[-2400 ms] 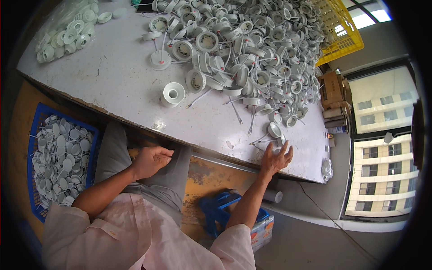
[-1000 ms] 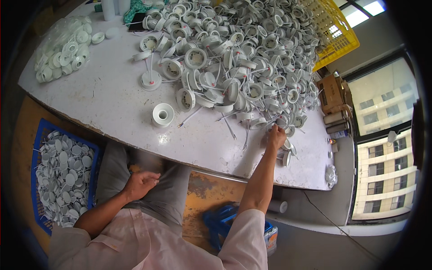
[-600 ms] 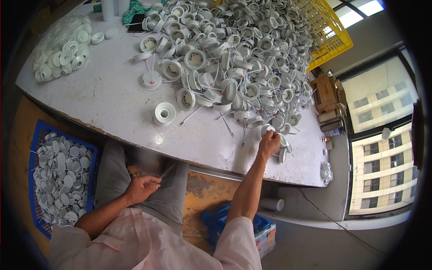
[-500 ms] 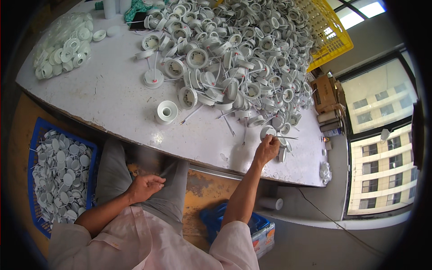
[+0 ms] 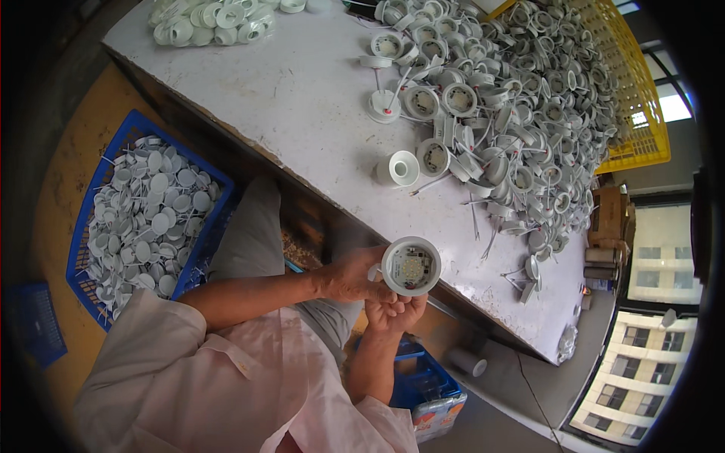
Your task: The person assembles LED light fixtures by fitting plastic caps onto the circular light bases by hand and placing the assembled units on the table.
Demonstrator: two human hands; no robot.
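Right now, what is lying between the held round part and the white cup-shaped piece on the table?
In the head view, only bare tabletop shows between the round part and the cup-shaped piece.

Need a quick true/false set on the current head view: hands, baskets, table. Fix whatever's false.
1. The lamp shows its circuit board to the camera. True.
2. The two hands are far apart. False: the left hand and right hand are close together at the lamp.
3. The blue basket on the person's left holds white parts. True.
4. The yellow basket is left of the pile. False: the yellow basket is at the right of the pile.
5. A white cup-shaped part is on the table. True.
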